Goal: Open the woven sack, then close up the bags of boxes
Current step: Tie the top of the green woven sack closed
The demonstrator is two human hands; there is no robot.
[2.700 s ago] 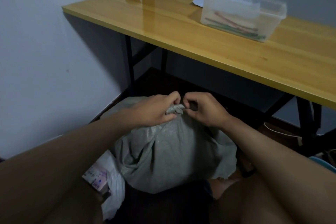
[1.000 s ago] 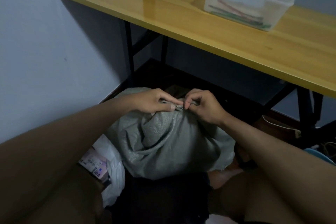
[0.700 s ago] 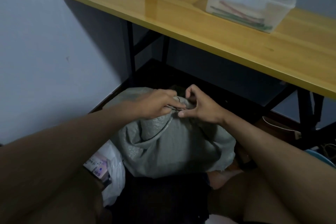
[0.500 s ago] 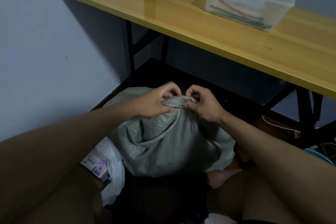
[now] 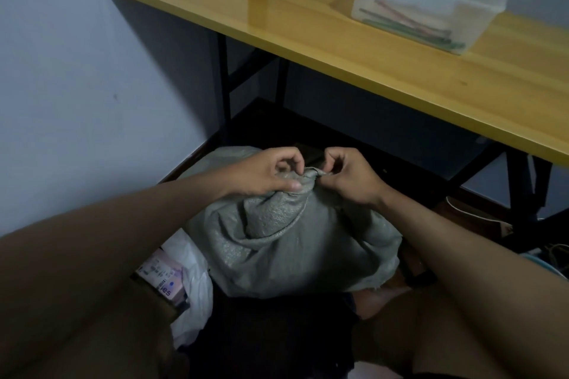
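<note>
Loosened since a moment ago, the gathered neck of the woven sack [image 5: 289, 234] at my knees slackens as my left hand [image 5: 261, 174] and right hand [image 5: 348, 177] pinch it from nine and three o'clock, a bag of boxes [image 5: 178, 283] waiting at seven.

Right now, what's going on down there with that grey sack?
Both hands, left hand and right hand, pinching the bunched sack mouth. Woven sack not open yet. Nothing blocking the fingers.

Beneath the grip, the grey coarse-woven sack [image 5: 286, 243] glints faintly; beyond it, the yellow wooden tabletop [image 5: 323, 28] shines glossy.
</note>
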